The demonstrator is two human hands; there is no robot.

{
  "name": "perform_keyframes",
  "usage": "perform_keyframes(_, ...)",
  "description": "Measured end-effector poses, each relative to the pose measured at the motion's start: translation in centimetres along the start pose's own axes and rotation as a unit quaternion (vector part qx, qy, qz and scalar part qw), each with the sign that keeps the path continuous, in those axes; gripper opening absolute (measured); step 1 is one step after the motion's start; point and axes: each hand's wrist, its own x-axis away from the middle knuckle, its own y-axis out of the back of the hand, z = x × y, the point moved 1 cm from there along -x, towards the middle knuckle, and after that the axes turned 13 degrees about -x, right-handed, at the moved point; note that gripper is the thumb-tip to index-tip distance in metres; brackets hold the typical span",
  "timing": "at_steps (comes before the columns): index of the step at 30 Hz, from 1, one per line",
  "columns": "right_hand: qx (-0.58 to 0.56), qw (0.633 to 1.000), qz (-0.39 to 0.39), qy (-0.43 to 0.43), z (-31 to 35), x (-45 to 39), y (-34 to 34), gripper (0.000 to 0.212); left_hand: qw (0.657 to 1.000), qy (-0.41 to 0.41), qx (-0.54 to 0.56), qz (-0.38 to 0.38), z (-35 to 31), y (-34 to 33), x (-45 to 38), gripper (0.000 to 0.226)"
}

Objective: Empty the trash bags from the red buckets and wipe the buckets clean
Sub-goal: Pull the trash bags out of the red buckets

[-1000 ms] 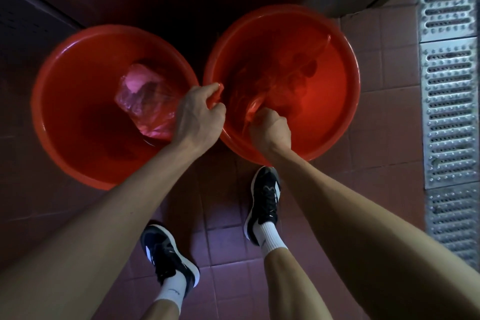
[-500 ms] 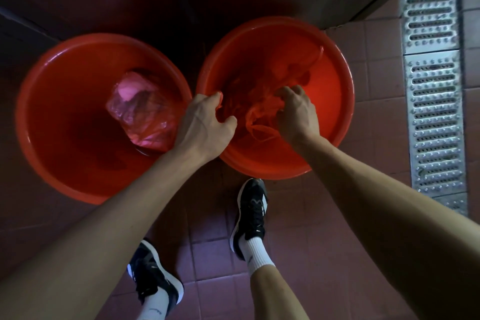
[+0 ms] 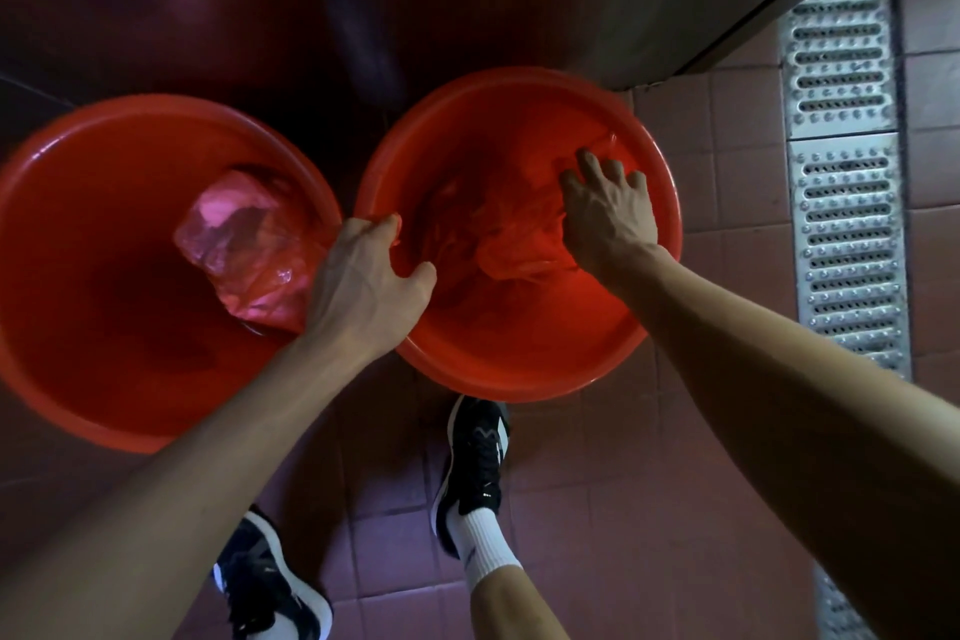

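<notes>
We see two buckets touching: the left bucket [image 3: 78, 276] at nine o'clock holds a bag [image 3: 244, 250]; the right bucket [image 3: 519, 353], at three o'clock, holds another bag [image 3: 498, 244].

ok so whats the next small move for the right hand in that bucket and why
Probably curl the fingers shut on the red bag and lift it out. The right hand lies spread on the crumpled bag inside the right bucket, not yet clearly gripping it, while the left hand holds that bucket's rim to steady it.
</notes>
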Motion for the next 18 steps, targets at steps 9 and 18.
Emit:
perform_keyframes(9,-0.049,0.998,-0.027,0.038,1.8,1.2,1.1,0.033,1.0,0.008,0.012,-0.001,0.3,0.1,0.0,0.069)
perform_keyframes(18,0.061,0.987,0.113,-0.092,4.6,5.5,2.8,0.015,0.999,0.035,0.013,0.0,2.4,2.1,1.4,0.055)
